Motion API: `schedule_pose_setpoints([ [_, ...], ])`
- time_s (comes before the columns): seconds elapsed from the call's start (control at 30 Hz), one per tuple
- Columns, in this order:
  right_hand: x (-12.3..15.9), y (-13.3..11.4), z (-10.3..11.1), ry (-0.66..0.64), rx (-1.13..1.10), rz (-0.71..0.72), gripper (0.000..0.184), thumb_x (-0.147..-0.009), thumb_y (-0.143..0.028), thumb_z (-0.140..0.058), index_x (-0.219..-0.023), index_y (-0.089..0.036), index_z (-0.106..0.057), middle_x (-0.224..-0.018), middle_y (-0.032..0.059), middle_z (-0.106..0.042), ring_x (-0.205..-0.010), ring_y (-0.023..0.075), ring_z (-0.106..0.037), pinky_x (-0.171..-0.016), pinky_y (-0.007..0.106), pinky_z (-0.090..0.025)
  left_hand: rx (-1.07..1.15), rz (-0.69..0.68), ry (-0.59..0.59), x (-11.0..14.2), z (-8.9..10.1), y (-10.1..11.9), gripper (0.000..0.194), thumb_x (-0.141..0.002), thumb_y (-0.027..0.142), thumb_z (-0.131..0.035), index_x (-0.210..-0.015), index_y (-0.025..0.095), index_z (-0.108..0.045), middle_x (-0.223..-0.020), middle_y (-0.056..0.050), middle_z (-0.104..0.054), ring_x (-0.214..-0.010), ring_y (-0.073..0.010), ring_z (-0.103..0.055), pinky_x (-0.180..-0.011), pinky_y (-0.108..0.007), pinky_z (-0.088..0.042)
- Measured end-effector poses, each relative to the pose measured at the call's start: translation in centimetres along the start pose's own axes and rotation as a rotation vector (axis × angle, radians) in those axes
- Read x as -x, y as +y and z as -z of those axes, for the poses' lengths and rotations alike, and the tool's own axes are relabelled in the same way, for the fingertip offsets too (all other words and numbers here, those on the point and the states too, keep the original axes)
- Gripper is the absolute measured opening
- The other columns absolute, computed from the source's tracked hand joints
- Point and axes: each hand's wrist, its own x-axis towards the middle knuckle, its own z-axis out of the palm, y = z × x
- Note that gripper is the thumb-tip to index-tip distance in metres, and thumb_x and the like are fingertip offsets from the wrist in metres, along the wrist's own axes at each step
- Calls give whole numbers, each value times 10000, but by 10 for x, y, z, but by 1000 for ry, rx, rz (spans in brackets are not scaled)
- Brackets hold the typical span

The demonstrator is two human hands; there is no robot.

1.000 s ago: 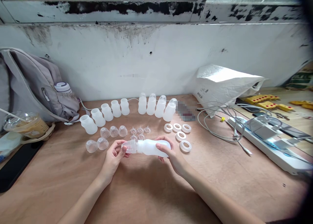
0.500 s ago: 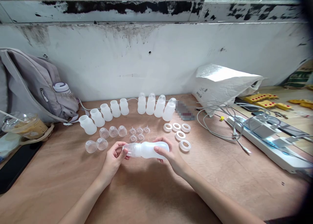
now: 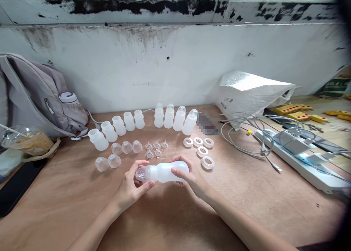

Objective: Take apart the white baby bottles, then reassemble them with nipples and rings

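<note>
Counted on the tabletop [image 3: 170, 218]: five open bottles [image 3: 119, 126] in a curved row at back left; four capped bottles [image 3: 169, 117] standing to their right; five loose caps [image 3: 127, 147], three behind and two in front; five teats [image 3: 156, 145], three behind and two in front; five rings [image 3: 202, 151], three behind and two nearer the person. One further bottle [image 3: 167, 171], fitted with a clear cap [image 3: 142, 173], is in hand.

Pose: both forearms reach in from the near edge and converge at the bottle. The right hand [image 3: 193, 177] is closed around the base end, thumb on top, fingers wrapped to the far side and partly hidden. The left hand [image 3: 130, 187] is at the cap end, palm facing the cap, thumb and fingers spread, with the thumb on the near side and the fingers on the far side. Whether the left hand presses on the cap cannot be told.

Position: the bottle lies sideways between the two hands, cap toward the left hand, base in the right palm. It is on the person's side of the teats and near them. The rings are to the right, beyond the right hand; the loose caps are beyond the left.
</note>
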Motion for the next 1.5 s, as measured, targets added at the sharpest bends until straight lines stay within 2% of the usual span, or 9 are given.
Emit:
schedule_pose_setpoints([
  [0.17,2,0,-1,-12,44,5,266,-689,-414,-636,-814,-215,-511,-666,-27,-548,-521,115,-489,-382,192,-348,-132,-65,-40,2,0,-2,393,-716,382,-624,-1045,219,-484,-914,-37,-605,-676,-141,-574,-540,-212,-483],
  [0.4,6,5,-3,-1,105,50,246,-699,-401,-627,-802,-208,-514,-640,-33,-498,-493,99,-441,-367,178,-326,-387,-313,-8,6,0,-9,389,-727,340,-628,-1064,216,-477,-955,-55,-623,-740,-169,-604,-613,-239,-494],
  [0.53,8,10,-4,3,98,58,259,-698,-419,-619,-802,-210,-507,-638,-33,-490,-490,101,-434,-398,195,-326,-378,-392,19,9,-3,-9,407,-718,296,-641,-1080,201,-481,-913,-58,-627,-715,-165,-593,-608,-237,-478],
  [0.73,12,17,-3,54,165,210,249,-711,-423,-594,-775,-194,-517,-671,-13,-501,-577,129,-445,-512,235,-340,-342,-477,10,14,-11,-13,436,-722,254,-633,-1099,186,-425,-816,-45,-568,-620,-142,-535,-549,-234,-444],
  [0.97,16,20,-5,70,175,289,258,-724,-432,-566,-788,-190,-505,-689,-1,-503,-586,140,-454,-517,247,-344,-285,-515,-5,15,-13,-13,441,-724,219,-615,-1114,190,-409,-801,-37,-527,-607,-137,-493,-544,-247,-420],
  [1.1,13,21,-6,67,132,264,256,-721,-422,-587,-789,-186,-517,-689,-8,-503,-573,122,-451,-497,231,-345,-230,-437,10,13,-11,-10,422,-703,207,-645,-1078,206,-449,-826,-33,-543,-649,-142,-510,-584,-254,-433],
  [1.23,6,21,-6,19,14,119,269,-742,-442,-576,-826,-195,-510,-624,-35,-472,-467,89,-414,-390,196,-315,33,-155,40,10,-14,-5,388,-673,264,-690,-1006,207,-498,-851,-24,-558,-687,-141,-543,-571,-226,-452],
  [1.33,1,20,-7,3,-6,99,275,-767,-448,-555,-890,-208,-505,-711,-15,-509,-522,105,-466,-368,183,-336,304,18,126,6,-18,-2,466,-666,296,-694,-1056,206,-454,-898,-26,-576,-739,-148,-573,-596,-222,-478],
  [1.5,-2,14,-6,-64,66,134,294,-764,-421,-581,-955,-211,-505,-866,9,-537,-679,127,-505,-477,196,-413,432,37,241,-5,-18,8,472,-683,307,-685,-1078,204,-451,-981,-37,-585,-865,-171,-579,-623,-211,-489],
])
